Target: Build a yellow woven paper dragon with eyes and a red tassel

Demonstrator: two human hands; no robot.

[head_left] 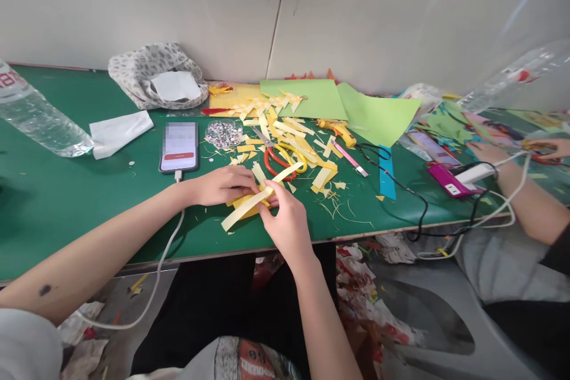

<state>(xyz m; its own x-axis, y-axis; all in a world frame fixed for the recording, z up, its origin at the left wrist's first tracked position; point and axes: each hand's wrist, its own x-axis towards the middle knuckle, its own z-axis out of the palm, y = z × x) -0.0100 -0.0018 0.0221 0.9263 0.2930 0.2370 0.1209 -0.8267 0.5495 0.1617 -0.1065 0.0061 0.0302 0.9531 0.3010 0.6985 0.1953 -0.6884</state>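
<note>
Both my hands meet over folded yellow paper strips (pixel 243 212) near the table's front edge. My left hand (pixel 222 185) has its fingers curled down onto the strips from the left. On the right, my right hand (pixel 285 214) pinches a pale yellow strip between thumb and fingers where the strips cross. Just beyond my hands lie red-handled scissors (pixel 272 163) and a second, yellow-handled pair (pixel 297 157). Cut yellow strips (pixel 294 127) are scattered around them. A woven yellow paper piece (pixel 271 104) with a red tassel rests farther back.
A phone (pixel 179 148) with a white cable lies left of a dish of small beads (pixel 224 133). A water bottle (pixel 40 116) stands far left. Right are a yellow glue gun (pixel 341 130), a pink cutter (pixel 350 157) and a power bank (pixel 452 181). A co-worker's hands (pixel 485 154) are far right.
</note>
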